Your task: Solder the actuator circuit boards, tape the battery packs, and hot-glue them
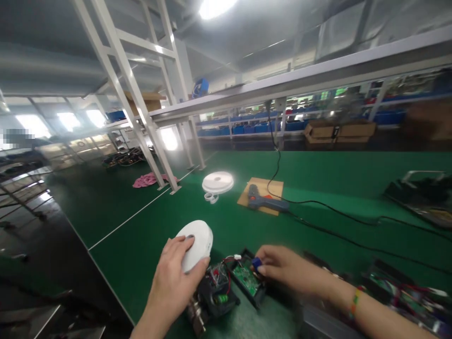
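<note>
My left hand (171,270) is wrapped round a flat white roll (197,245), probably tape, with fingers at its centre hole and the thumb on its rim. My right hand (282,266) pinches a small blue part (256,263) at the edge of a green circuit board (245,281). That board sits in an open black housing (259,299). Thin red and black wires run from it to an opened dark device body (219,301), with a metal connector (196,316), beside and below my left hand. The blue part's exact kind is too small to tell.
A grey glue gun (268,203) lies on a cardboard piece (277,186), its black cable (328,206) crossing the green table. White rolls (212,182) and small white rings (209,196) lie behind my left hand. More opened housings (399,282) stand at right; a white frame (137,103) rises at left.
</note>
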Tool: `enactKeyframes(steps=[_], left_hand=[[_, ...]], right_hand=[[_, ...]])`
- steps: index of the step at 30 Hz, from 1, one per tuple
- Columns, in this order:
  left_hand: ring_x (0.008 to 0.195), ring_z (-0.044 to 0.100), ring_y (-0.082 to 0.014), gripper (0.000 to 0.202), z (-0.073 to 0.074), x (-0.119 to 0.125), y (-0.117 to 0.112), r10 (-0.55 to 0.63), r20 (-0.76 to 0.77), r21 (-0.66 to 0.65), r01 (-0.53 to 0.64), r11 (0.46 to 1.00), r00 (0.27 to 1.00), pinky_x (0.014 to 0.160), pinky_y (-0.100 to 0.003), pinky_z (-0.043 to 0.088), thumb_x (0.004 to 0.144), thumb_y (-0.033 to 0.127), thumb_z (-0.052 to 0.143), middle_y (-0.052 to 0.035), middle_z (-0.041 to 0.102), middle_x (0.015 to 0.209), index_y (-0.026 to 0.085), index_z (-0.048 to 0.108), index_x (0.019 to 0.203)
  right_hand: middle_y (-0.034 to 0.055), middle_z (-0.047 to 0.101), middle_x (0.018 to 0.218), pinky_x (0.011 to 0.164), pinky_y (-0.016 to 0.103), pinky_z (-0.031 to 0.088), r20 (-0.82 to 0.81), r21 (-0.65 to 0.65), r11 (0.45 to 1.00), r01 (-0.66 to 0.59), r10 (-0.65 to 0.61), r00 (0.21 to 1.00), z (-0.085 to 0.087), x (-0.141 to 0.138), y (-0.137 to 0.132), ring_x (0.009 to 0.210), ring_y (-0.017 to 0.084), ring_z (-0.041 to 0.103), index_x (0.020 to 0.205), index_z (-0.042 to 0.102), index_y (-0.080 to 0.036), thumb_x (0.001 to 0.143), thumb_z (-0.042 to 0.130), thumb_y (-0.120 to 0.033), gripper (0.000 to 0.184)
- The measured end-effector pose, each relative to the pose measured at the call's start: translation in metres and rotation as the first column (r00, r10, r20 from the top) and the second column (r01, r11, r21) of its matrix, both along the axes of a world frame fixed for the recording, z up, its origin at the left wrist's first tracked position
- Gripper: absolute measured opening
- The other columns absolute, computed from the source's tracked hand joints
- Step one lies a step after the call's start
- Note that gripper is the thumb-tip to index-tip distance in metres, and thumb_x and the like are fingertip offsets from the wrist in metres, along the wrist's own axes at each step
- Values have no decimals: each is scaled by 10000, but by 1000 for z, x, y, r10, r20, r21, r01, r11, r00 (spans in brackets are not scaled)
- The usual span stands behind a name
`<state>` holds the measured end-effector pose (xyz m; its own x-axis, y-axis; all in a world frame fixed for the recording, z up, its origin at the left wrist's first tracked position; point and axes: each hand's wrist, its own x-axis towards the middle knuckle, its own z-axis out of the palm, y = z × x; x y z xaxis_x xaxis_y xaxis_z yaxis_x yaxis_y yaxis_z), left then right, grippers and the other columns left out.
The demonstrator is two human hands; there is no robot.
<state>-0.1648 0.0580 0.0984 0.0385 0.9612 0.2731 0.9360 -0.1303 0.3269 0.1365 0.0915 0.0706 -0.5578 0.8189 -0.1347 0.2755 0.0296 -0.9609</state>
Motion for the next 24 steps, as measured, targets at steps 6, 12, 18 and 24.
enactKeyframes(steps=[6, 12, 18, 24], left_hand=[[1227, 526, -298, 490, 5, 87, 15, -224, 145, -58, 234, 970, 964, 1198, -540, 257, 854, 434, 535, -148, 620, 1238, 113, 633, 1211], [1208, 499, -333, 484, -1, 94, 23, -235, 73, -148, 244, 959, 969, 1145, -562, 299, 882, 394, 503, -169, 627, 1185, 77, 630, 1225], [1199, 477, -339, 509, 7, 98, 25, -268, 8, -228, 262, 938, 964, 1115, -521, 328, 883, 404, 485, -165, 621, 1161, 67, 631, 1236], [1198, 485, -332, 521, 10, 106, 28, -289, -40, -265, 269, 926, 956, 1107, -517, 341, 879, 392, 478, -168, 611, 1180, 72, 612, 1268]], right_hand=[[16, 668, 756, 643, 261, 413, -34, -12, 994, 112, -113, 993, -5, 0, -6, 683, 153, 573, 864, 521, -196, 800, 621, -381, 219], [-48, 544, 645, 524, 216, 278, -70, 48, 979, 199, -196, 978, -6, 0, -6, 575, 101, 410, 839, 502, -195, 822, 607, -290, 143], [-33, 536, 674, 551, 218, 320, -63, 119, 960, 253, -247, 967, -8, -4, -3, 623, 115, 457, 811, 551, -177, 808, 614, -199, 67], [-24, 570, 672, 556, 213, 353, -40, 170, 940, 297, -295, 955, -8, -4, -3, 631, 123, 498, 775, 565, -174, 786, 622, -152, 61]])
